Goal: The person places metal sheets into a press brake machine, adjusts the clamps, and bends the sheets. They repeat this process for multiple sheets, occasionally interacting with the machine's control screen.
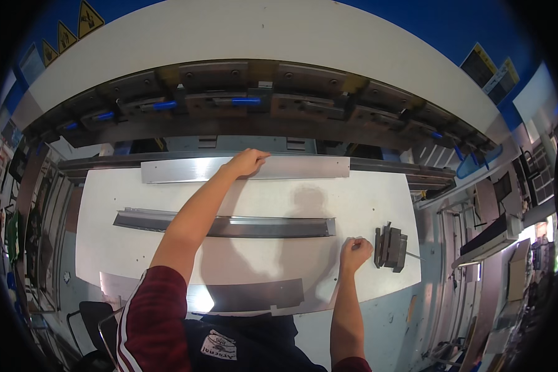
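A long, flat strip of bright sheet metal (304,168) lies along the far side of the white table, by the dark lower rail of a press brake. Across its far edge rests my left hand (247,163), its fingers closed at the strip's edge and the grip partly hidden. My right hand (357,249) is a loose fist low over the right part of the table, with nothing visible in it. Beside that fist stand dark metal blocks (392,248). A bent metal profile (273,227) lies across mid-table, passing under my left forearm.
Above the far edge hangs the press brake's upper beam (229,127), with blue-handled clamps (246,101). Another flat metal piece (254,296) lies at the near edge, against my body. A black chair (97,319) stands at lower left. Racks (462,273) line the right side.
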Demonstrator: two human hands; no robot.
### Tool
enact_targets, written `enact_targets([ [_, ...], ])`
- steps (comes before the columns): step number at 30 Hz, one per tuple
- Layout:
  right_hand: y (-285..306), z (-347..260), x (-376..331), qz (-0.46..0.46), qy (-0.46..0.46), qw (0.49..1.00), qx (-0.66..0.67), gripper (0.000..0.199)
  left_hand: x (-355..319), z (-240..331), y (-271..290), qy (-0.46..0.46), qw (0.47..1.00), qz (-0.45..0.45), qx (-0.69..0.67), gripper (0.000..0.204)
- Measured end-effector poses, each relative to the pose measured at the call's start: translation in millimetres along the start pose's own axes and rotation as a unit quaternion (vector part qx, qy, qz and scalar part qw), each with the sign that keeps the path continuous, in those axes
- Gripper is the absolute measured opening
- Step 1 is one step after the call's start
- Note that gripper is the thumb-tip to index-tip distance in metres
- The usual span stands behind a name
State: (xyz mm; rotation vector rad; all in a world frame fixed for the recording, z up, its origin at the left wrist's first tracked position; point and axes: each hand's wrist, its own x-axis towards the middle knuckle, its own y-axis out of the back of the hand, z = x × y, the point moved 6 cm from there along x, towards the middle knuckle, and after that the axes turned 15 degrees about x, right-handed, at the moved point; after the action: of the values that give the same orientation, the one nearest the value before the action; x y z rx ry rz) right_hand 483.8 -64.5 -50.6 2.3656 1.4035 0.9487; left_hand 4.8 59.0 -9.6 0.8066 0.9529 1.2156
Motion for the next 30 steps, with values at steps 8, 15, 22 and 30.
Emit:
enact_targets([
  [8, -1, -3, 3, 0.003, 0.029, 1.0, 0.004, 0.013, -55, 1, -11, -0.013, 0.962, 0.265, 0.057, 0.033],
  [15, -1, -7, 3, 0.002, 0.045, 0.999, 0.006, 0.013, -140, -35, -11, 0.225, 0.911, 0.334, 0.088, 0.038],
  [22, -1, -7, 1, -0.005, 0.031, 1.0, -0.004, 0.013, -135, -58, -17, 0.304, 0.906, 0.289, 0.048, 0.036],
  [30, 0, -10, 2, -0.007, 0.01, 1.0, 0.004, 0.014, -113, -64, -9, 0.334, 0.87, 0.36, 0.054, 0.036],
])
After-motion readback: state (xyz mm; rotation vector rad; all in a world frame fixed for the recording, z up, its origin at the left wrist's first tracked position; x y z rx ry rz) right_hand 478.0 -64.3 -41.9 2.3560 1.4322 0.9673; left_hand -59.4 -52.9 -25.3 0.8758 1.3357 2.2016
